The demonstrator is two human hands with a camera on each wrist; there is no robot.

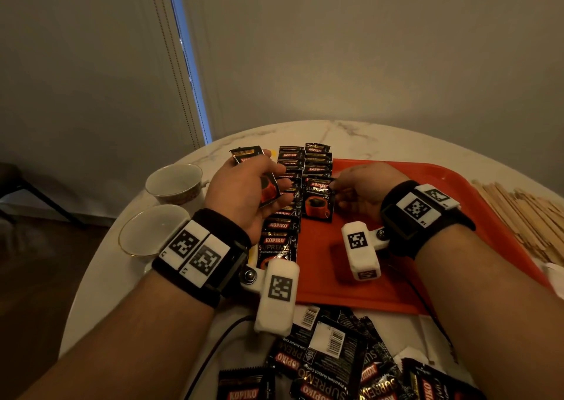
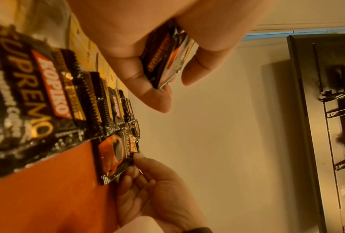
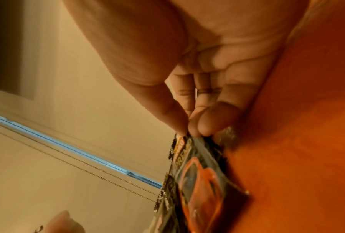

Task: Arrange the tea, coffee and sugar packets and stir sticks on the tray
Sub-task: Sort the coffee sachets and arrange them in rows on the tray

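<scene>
An orange tray [image 1: 396, 277] lies on the round marble table. Two overlapping rows of black Kopiko coffee packets [image 1: 282, 225] run along the tray's left side. My left hand [image 1: 244, 189] hovers over the left row and grips a small stack of coffee packets [image 2: 165, 61]. My right hand [image 1: 357, 189] pinches the top right corner of one coffee packet [image 1: 317, 199] that lies flat on the tray at the near end of the right row; the right wrist view shows thumb and fingertips [image 3: 187, 124] closed on that packet's [image 3: 199, 181] edge. Wooden stir sticks [image 1: 525, 216] lie right of the tray.
Two empty cups [image 1: 174, 182] [image 1: 149, 231] stand on the table left of the tray. A loose heap of coffee packets [image 1: 335, 363] lies at the near table edge, with a black cable beside it. The tray's middle and right are bare orange.
</scene>
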